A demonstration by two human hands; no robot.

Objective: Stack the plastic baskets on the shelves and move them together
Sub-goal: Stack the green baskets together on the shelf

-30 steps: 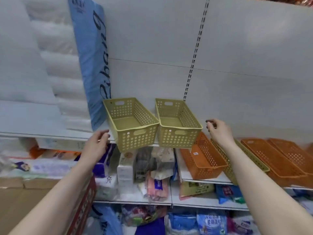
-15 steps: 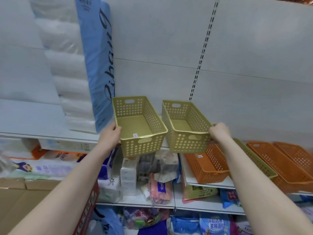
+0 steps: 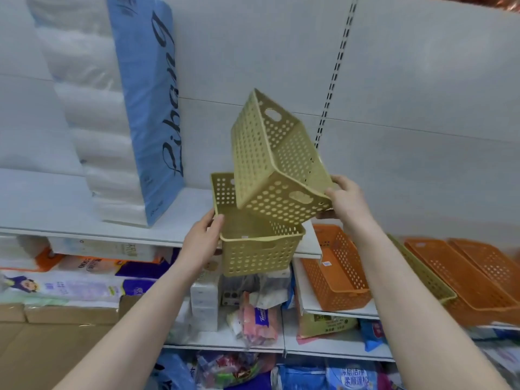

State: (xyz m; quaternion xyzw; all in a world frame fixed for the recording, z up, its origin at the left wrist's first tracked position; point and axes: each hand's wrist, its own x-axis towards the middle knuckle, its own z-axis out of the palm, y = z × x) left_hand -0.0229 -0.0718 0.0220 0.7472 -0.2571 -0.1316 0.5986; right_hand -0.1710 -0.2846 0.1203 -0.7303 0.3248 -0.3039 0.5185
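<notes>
Two yellow-green perforated plastic baskets are in front of me. The lower basket (image 3: 257, 250) stands on the front edge of the white shelf (image 3: 84, 232), and my left hand (image 3: 204, 237) grips its left rim. My right hand (image 3: 347, 201) holds the second basket (image 3: 270, 161) by its near right corner. That basket is lifted and tilted, its opening facing right, and its near end hangs over the lower basket. Whether the two touch is unclear.
A tall blue and white pack of paper rolls (image 3: 126, 108) stands on the shelf to the left. On a lower shelf to the right lie orange baskets (image 3: 337, 271) and one more yellow-green basket (image 3: 422, 274). Packaged goods (image 3: 253, 313) fill the shelves below.
My right hand has lifted the right basket off the shelf, tipped it and swung it left above the other one. My left hand keeps its hold on the left basket.
</notes>
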